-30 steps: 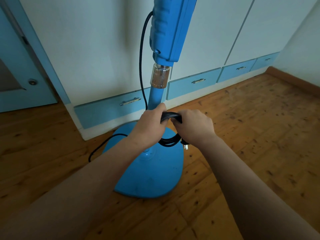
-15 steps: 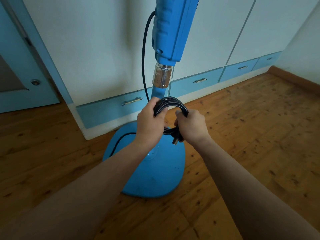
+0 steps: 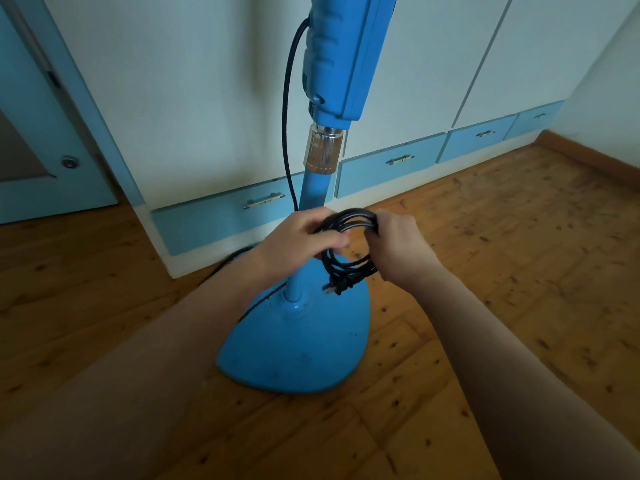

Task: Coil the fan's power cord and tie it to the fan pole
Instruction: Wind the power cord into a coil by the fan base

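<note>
- One glossy blue, round fan pole (image 3: 313, 192) stands upright. All positions below are given relative to it.
- One smooth black power cord (image 3: 346, 249) is wound into several round loops. The coil is held low against the pole's front right side, above the foot. Whether it touches the pole cannot be told. A single straight run of the same cord hangs down the pole's left side.
- One black plug (image 3: 337, 288) with pale metal prongs hangs at the bottom of the coil, just right of the pole.
- There are two bare hands. The left hand (image 3: 298, 242) is in front of the pole, its grip curled round the coil's upper left arc. The right hand (image 3: 398, 251) is to the right of the pole, its grip closed round the coil's right arc.
- One flat blue fan base (image 3: 298, 351), a rounded triangle, lies at the pole's foot.
- One shiny chrome cylindrical collar (image 3: 323, 152) circles the pole above the hands, with one ribbed blue plastic housing (image 3: 341, 53) directly above it.
- Four pale blue drawer fronts (image 3: 214, 223) stand behind the pole, each with one metal bar handle.
- One knotty wooden plank floor (image 3: 519, 271) lies beneath the pole.
</note>
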{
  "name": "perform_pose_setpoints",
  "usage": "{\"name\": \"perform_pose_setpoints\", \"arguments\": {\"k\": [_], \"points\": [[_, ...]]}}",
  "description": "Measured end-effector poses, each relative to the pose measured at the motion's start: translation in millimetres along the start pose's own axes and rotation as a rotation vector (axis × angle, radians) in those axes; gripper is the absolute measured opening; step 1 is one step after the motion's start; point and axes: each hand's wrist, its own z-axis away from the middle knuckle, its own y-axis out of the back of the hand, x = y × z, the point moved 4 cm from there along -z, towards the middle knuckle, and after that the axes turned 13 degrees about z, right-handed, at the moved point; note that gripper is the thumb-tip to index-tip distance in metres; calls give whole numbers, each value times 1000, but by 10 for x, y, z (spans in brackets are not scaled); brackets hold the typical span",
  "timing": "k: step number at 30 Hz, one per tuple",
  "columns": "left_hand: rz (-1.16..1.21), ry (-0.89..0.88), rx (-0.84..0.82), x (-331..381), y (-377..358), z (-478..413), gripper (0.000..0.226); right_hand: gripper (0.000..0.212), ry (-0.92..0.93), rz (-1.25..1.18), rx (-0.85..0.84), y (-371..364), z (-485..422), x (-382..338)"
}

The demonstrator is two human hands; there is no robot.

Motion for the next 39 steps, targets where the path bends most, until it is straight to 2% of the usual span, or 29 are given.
{"name": "perform_pose_setpoints", "arguments": {"k": [3,6,8,11,13,15,16,18,19,22,25,27,28,31,34,36,39], "points": [[290,115,-73,-131,67,38,41,28,-133,-60,39,68,-29,139],[250,93,-205,-135,-33,36,58,37,-275,-207,34,5,-27,183],[199,67,-207,-127,-115,27,71,41,-358,-334,20,-61,-25,180],[232,-1,-30,-146,-207,13,64,34,-482,-585,-6,-138,-24,152],[271,-55,167,-129,-233,-14,37,27,-520,-777,-41,-160,-14,87],[233,-106,356,-90,-229,-37,12,22,-473,-899,-113,-169,8,-3],[197,-121,441,-72,-204,-43,13,20,-433,-918,-165,-174,15,-41],[126,-132,539,-46,-136,-38,20,20,-354,-872,-260,-175,37,-80],[78,-132,536,-34,-107,-33,21,21,-334,-833,-284,-171,46,-76],[-116,-94,428,-36,-65,-27,21,23,-295,-663,-225,-90,24,10],[-225,-58,268,-50,-77,-11,20,23,-96,-191,-82,50,-25,21],[-225,-57,159,-41,-100,0,15,23,8,65,-109,24,0,-41],[-217,-60,128,-29,-111,1,12,27,24,93,-127,-15,19,-58],[-177,-87,140,-1,-115,-15,4,26,1,-13,-70,-91,48,-64],[-241,-137,340,-22,-71,-23,3,25,-77,-137,26,-73,24,-53],[-217,-87,444,-97,-52,-20,5,27,-178,-284,45,-98,20,-63],[-80,30,459,-243,-87,-36,16,24,-302,-454,-1,-240,71,-145]]}}
